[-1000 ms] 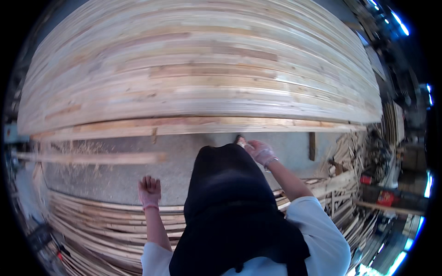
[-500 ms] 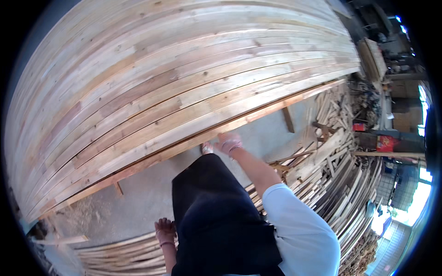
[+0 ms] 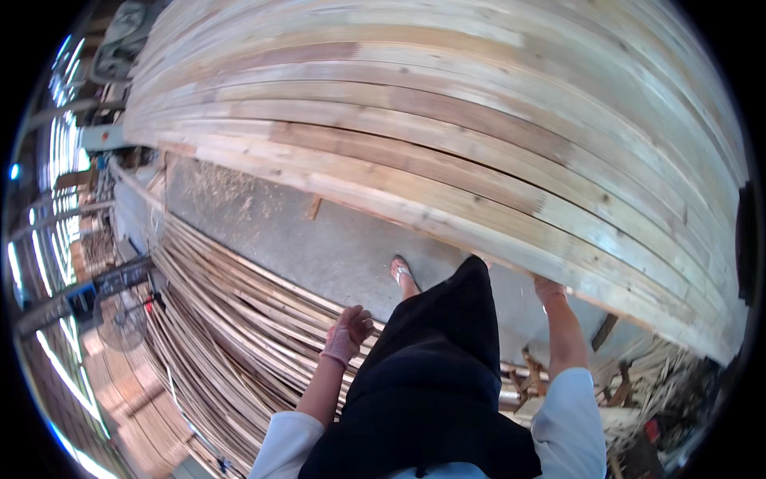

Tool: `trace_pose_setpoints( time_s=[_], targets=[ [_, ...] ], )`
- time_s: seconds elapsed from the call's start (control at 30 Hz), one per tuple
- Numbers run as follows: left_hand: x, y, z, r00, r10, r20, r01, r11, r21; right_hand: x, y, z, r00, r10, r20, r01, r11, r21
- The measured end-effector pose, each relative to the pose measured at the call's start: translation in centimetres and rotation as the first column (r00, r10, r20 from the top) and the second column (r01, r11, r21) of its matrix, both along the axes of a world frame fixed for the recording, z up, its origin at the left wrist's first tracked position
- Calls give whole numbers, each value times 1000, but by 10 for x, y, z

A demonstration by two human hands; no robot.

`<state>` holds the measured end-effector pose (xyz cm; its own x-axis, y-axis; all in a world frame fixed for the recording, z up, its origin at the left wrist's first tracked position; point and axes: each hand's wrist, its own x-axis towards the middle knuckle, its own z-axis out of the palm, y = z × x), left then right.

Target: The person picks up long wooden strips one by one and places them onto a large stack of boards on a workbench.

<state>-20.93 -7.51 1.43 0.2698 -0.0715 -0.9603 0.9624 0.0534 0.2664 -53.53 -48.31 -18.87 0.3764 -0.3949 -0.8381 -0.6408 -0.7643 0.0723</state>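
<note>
A broad layer of pale wooden boards (image 3: 415,112), laid side by side lengthwise, spans the upper half of the view. My right hand (image 3: 549,290), in a thin pinkish glove, is at the underside of its near edge; the fingertips are hidden there, so whether they grip the edge does not show. My left hand (image 3: 349,332), gloved too, hangs in the air left of my dark apron (image 3: 435,359). Its fingers are loosely bent and a little apart, with nothing seen in them.
Long thin wooden strips (image 3: 239,319) lie in a pile on the left behind my left hand. Scrap wood (image 3: 662,375) lies at lower right. Sawdust (image 3: 223,191) covers part of the concrete floor (image 3: 351,247). A standing fan (image 3: 124,323) and stacked boards (image 3: 148,407) are at far left.
My view has swung left, bringing the strip pile and fan into sight. My left hand has come up beside the apron; my right hand now meets the boards' near edge farther right in view.
</note>
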Motion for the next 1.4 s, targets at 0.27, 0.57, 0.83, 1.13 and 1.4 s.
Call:
trace_pose_setpoints(
  time_s=[0.27,0.57,0.83,1.13,1.4],
  targets=[
    [7,25,-13,992,78,-100,-112,906,-409,44,13,143,989,125,73,-116,985,-125],
    [69,-41,-5,899,386,-206,-429,683,-592,-19,132,292,973,100,207,-123,987,100],
    [83,8,21,872,438,-219,-452,548,-704,-163,142,329,857,195,476,50,889,-455],
    [98,38,67,888,393,-238,-367,295,-882,-56,127,391,798,362,482,103,705,-701],
    [75,48,116,844,484,-231,-420,327,-847,-40,81,420,689,544,479,143,545,-826]
  ],
)
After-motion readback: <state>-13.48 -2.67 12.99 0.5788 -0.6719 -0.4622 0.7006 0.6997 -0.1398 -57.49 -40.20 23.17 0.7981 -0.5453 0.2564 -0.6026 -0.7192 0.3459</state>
